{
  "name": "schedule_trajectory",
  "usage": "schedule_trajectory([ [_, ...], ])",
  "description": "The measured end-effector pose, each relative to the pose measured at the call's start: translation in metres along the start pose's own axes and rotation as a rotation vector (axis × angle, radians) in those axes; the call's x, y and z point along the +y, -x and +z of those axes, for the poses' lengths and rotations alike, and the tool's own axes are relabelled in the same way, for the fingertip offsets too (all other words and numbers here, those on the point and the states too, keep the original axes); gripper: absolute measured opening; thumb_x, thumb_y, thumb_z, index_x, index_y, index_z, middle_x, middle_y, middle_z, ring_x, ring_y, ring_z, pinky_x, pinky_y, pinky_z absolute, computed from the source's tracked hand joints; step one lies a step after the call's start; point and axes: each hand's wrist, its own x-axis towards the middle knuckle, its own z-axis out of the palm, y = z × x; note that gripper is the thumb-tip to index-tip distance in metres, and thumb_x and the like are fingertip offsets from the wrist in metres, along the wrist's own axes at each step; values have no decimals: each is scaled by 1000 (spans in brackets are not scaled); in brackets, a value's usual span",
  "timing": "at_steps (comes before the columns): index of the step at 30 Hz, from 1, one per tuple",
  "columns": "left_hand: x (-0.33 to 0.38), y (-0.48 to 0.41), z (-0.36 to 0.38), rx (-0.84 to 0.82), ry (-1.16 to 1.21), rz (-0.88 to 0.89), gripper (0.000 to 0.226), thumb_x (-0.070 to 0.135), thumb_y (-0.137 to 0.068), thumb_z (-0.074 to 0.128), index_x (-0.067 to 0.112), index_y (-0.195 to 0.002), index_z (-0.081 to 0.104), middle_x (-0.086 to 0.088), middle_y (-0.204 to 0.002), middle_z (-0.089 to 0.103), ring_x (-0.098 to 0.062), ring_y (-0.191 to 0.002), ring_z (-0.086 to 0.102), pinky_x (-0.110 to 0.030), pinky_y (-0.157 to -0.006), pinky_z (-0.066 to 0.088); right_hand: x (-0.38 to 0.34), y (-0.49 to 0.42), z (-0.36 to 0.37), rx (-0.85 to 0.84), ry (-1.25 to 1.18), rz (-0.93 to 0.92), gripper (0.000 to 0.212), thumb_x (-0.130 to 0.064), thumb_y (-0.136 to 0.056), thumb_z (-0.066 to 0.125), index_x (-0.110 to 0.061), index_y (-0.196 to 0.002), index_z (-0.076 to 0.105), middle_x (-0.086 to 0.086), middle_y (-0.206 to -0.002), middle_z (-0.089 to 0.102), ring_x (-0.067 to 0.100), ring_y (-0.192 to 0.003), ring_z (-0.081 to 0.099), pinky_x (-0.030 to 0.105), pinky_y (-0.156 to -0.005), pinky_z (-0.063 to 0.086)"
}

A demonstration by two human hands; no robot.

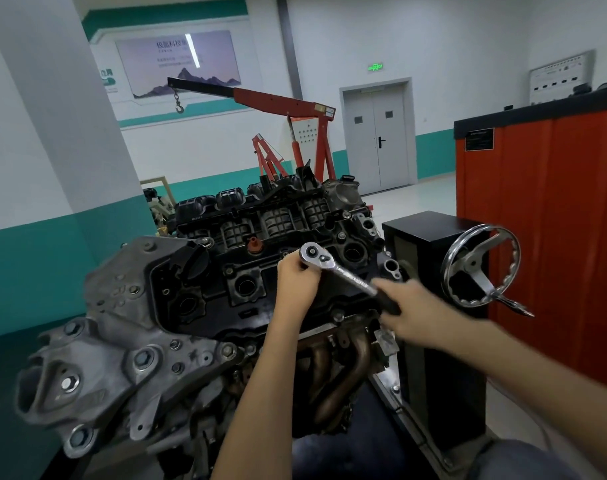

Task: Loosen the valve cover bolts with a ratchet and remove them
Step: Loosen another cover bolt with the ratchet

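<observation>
Lower right of centre: right hand [410, 307], fingers wrapped round the ratchet [333, 268] handle, likely for leverage. Frame centre: left hand [296, 276], fingers clamped beneath the ratchet head, apparently steadying it over a hidden bolt on the valve cover [253, 306]. Red hoist [281, 100] stands beyond.

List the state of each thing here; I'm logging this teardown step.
ratchet: head over the valve cover, held in both hands
left hand: curled round the ratchet just under its head
right hand: grips the ratchet handle, blurred
valve cover: on the engine
double door: closed
exit sign: lit
hoist hook: hanging, carrying nothing
</observation>
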Motion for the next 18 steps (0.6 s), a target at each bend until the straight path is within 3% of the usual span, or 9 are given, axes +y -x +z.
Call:
schedule_trajectory([
  [2,1,0,-1,-6,-22,4,17,2,-89,51,-6,-82,65,3,-60,50,-9,-60,40,-24,-58,32,5,-19,-29,11,315,-48,19,-13,-88,60,-22,-104,54,-5,-72,52,18,-66,60,27,-59,45],
  [4,-2,2,-1,31,6,-19,17,4,-91,51,-1,-82,65,-2,-66,50,-12,-64,41,-25,-58,31,3,-24,-31,84,433,-72,21,-18,-89,59,-23,-108,52,-5,-73,47,25,-73,59,29,-63,40],
  [6,-5,5,2,61,67,-30,20,6,-94,53,10,-76,62,-4,-72,53,-14,-73,44,-24,-62,34,0,-11,-5,141,295,2,22,-17,-87,60,-23,-107,51,-1,-74,48,28,-72,58,30,-62,41],
  [8,-6,7,6,78,77,-16,36,10,-94,58,25,-62,60,11,-60,51,-6,-64,44,-18,-59,36,-13,13,36,174,-40,93,20,-12,-84,61,-21,-95,47,5,-70,53,28,-65,57,33,-58,46],
  [11,-5,7,12,104,113,-22,48,15,-95,63,31,-51,49,17,-49,41,2,-53,36,-12,-53,33,-43,23,94,264,-376,195,23,-8,-83,59,-22,-98,47,3,-69,51,13,-54,50,14,-45,37],
  [15,-6,4,11,127,181,-52,44,14,-94,65,20,-58,39,10,-56,36,-2,-56,33,-10,-54,34,-73,16,126,269,-588,227,31,-7,-85,55,-18,-113,49,-1,-70,49,5,-53,50,11,-47,38],
  [18,-4,3,4,82,114,-51,37,17,-94,64,18,-61,48,10,-59,45,-2,-61,40,-13,-58,36,-50,19,95,182,-436,169,31,-6,-83,57,-26,-106,50,0,-69,50,4,-53,47,13,-48,38],
])
